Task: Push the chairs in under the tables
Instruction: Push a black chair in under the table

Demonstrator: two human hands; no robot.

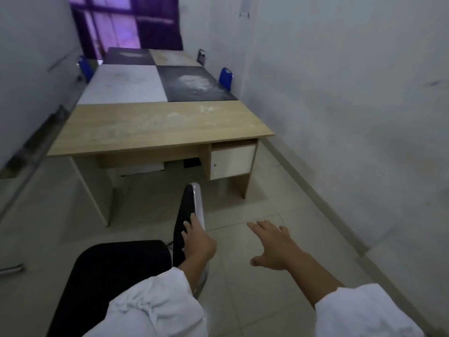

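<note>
Black chair (116,271) stands clear of the wooden desk (158,127)
Left hand (198,242) grips its backrest (182,215); right hand (274,246) spread, empty, over tiled floor (243,300); desk cupboard (232,161) closed

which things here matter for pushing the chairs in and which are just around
For the job: black chair, left hand gripping its backrest, wooden desk, blue chair on the right.
Just around: purple curtain; right hand open, holding nothing.
</note>
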